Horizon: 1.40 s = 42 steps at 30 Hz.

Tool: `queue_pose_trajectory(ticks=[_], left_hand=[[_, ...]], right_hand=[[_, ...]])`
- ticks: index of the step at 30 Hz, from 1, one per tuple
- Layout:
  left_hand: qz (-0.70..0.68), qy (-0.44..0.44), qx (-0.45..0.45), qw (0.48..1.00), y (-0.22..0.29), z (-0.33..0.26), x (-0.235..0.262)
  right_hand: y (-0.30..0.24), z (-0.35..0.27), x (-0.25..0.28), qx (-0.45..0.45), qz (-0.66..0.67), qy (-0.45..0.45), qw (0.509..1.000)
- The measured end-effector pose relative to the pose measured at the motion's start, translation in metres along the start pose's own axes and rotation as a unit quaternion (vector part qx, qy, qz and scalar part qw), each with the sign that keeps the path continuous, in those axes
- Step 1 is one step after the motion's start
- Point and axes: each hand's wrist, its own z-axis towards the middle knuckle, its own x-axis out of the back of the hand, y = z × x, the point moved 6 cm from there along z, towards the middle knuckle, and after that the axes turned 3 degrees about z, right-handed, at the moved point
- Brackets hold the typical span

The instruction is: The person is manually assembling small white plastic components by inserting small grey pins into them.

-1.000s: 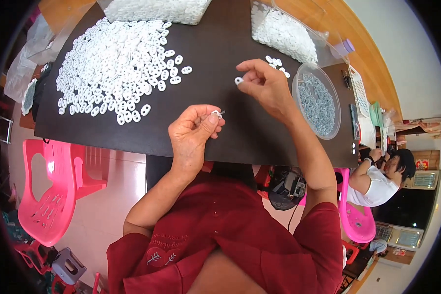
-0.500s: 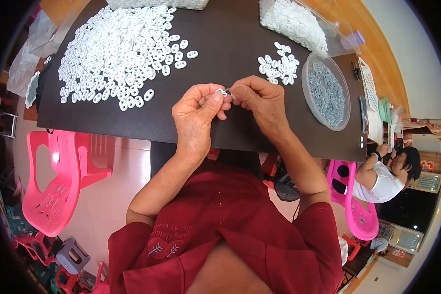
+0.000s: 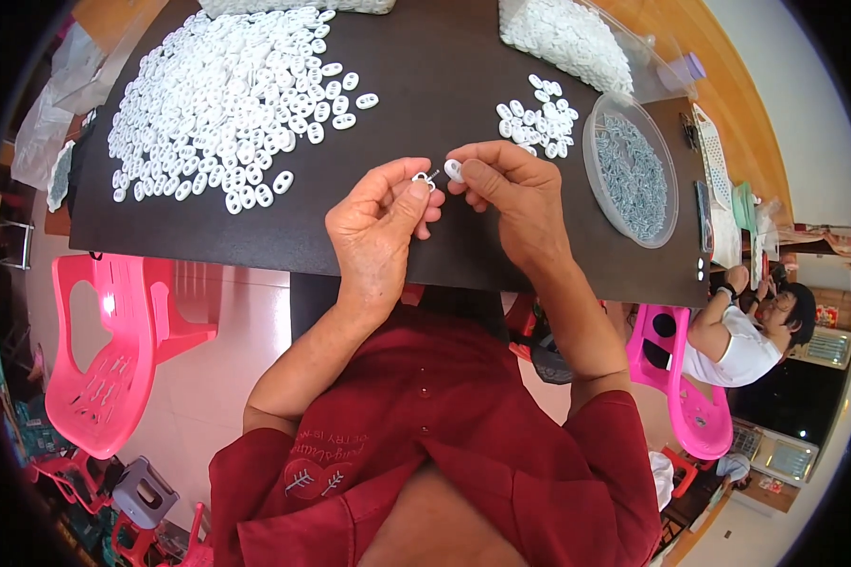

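Between the thumb and fingers of my left hand (image 3: 373, 222) is a small white plastic piece (image 3: 424, 180), with a metal screw (image 3: 433, 175) sticking out of it toward the right. Just across from it, my right hand (image 3: 525, 203) pinches a white oval two-hole piece (image 3: 454, 170). A narrow gap separates the two pieces above the table's near edge. A big heap of similar white oval pieces (image 3: 217, 104) spreads over the table at the left. Beyond my right hand lies a smaller cluster of white pieces (image 3: 537, 120).
A round clear tub (image 3: 596, 189) of grey screws (image 3: 633, 180) stands on the dark table (image 3: 425, 76) at the right. Behind it is a clear bin of white pieces (image 3: 567, 42). A pink chair (image 3: 104, 359) stands at left; a person in white (image 3: 733, 350) sits at right.
My hands have drawn slightly apart, the right one moving right. The oval piece in my right fingers and the screw at my left fingertips now show more clearly.
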Motion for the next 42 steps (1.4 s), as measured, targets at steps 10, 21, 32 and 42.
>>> queue_pose_trajectory(ticks=[10,21,32,42], left_hand=[[0.050,0.000,-0.014,0.999,0.001,-0.002,0.000],[0.074,0.021,-0.028,0.997,0.004,-0.005,0.001],[0.069,0.001,-0.041,0.997,0.004,-0.004,0.004],[0.063,0.007,-0.037,0.997,0.004,-0.001,0.002]], right_hand=[[0.002,0.005,-0.008,0.004,0.027,0.010,1.000],[0.001,0.002,-0.012,0.040,0.008,0.018,0.999],[-0.003,0.001,-0.014,0.101,0.005,0.003,0.995],[-0.007,-0.003,-0.021,0.091,-0.011,-0.012,0.996]])
